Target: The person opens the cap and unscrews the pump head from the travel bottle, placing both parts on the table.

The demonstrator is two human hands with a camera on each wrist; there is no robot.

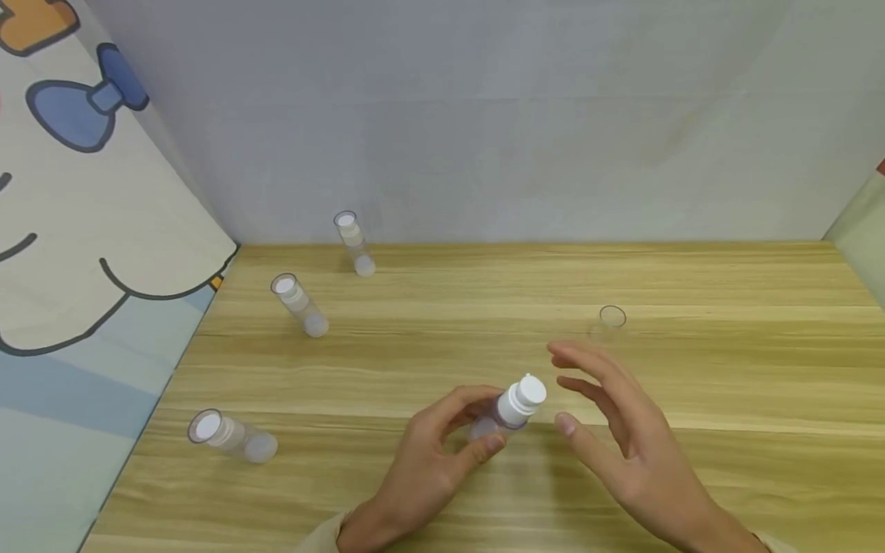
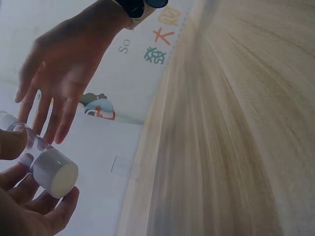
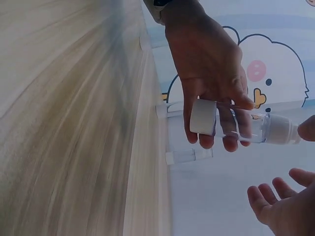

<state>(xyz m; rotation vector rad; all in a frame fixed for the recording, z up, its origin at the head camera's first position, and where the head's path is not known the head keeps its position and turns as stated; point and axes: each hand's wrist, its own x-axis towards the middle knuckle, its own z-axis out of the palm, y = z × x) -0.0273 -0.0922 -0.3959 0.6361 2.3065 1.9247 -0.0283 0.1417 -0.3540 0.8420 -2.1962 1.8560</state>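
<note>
My left hand (image 1: 442, 453) grips a small clear pump bottle (image 3: 246, 120) with a white base and a white pump head (image 1: 527, 393). The bottle is tilted above the table, its pump head pointing up and to the right. My right hand (image 1: 636, 453) is held just right of the pump head, thumb and fingers spread, with nothing in them. Behind the right hand a small clear cap (image 1: 612, 316) stands on the table; only its rim shows plainly. In the left wrist view, the white base (image 2: 56, 172) of the bottle faces the camera.
Three similar bottles stand along the left side of the wood-grain table (image 1: 449, 315): a near one (image 1: 235, 438), a middle one (image 1: 300, 306) and a far one (image 1: 356, 244). A pale wall (image 1: 498, 123) closes the back; a cartoon-printed panel (image 1: 62, 230) borders the left edge.
</note>
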